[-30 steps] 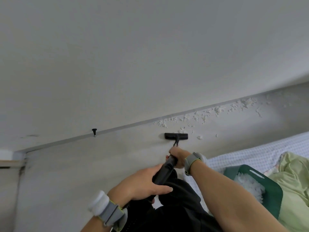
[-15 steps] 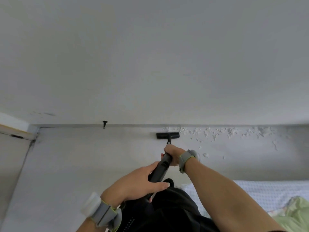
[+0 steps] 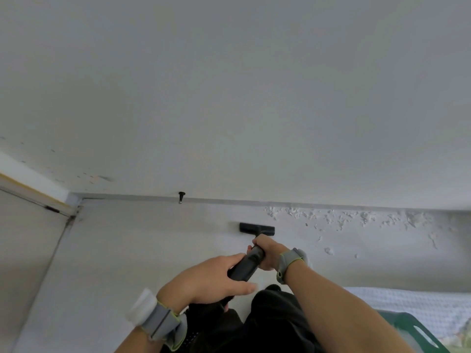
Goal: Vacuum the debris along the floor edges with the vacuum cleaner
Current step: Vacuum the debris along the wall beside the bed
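Observation:
The black vacuum cleaner wand point(image 3: 246, 264) runs from my lap down to its flat black nozzle point(image 3: 257, 229) on the pale floor, a short way off the wall's base. My left hand point(image 3: 209, 280) grips the wand's upper part. My right hand point(image 3: 267, 252) grips it lower down, just behind the nozzle. White crumbly debris point(image 3: 339, 217) lies scattered along the floor edge to the right of the nozzle, with a few stray bits point(image 3: 328, 250) further out.
A black doorstop point(image 3: 181, 196) sticks out at the wall base left of the nozzle. A door frame point(image 3: 38, 197) meets the corner at far left. A checked bed sheet point(image 3: 413, 304) and a green bin point(image 3: 418, 329) sit at lower right.
The nozzle has pulled back from the wall edge toward me after being pushed up to it. The view has shifted, bringing the door corner further in and the green bin back into sight.

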The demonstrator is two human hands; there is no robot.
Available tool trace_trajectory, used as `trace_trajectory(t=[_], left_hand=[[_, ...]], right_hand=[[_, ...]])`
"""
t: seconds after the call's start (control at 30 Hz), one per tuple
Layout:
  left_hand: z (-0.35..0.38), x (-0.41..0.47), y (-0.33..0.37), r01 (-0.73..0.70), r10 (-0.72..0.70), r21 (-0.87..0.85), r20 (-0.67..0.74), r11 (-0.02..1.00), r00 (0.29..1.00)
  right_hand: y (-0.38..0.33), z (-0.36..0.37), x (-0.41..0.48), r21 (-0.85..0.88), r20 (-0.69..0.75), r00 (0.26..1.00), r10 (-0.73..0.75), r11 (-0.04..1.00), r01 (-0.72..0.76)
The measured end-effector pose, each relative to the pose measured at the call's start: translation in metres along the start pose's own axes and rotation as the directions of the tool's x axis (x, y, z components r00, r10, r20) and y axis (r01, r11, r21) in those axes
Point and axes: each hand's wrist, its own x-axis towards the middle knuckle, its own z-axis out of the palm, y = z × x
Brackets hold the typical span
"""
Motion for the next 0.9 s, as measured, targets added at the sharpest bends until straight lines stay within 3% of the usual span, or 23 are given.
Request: trace_trajectory(t=[0.17, 0.57, 0.8, 0.9], left_hand=[[-0.01, 0.008, 0.009, -0.016, 0.016, 0.052, 0.018, 0.999, 1.0], [-0.03, 0.138, 0.081, -0.117, 0.082, 0.075, 0.358, 0.99, 0.93], [-0.033, 0.216, 0.111, -0.108, 0.065, 0.099, 0.364, 0.989, 0.929], [-0.046, 0.229, 0.113, -0.115, 0.066, 0.135, 0.322, 0.984, 0.944]], right_hand=[[-0.016, 0.003, -0.002, 0.001, -0.024, 1.0, 0.0, 1.0, 0.0], [-0.066, -0.119, -0.007, 0.417, -0.238, 0.971, 0.009, 0.904, 0.094], [-0.112, -0.157, 0.036, 0.527, -0.194, 0.98, -0.051, 0.837, 0.148], [-0.141, -0.148, 0.045, 0.497, -0.219, 0.973, -0.078, 0.849, 0.18]])
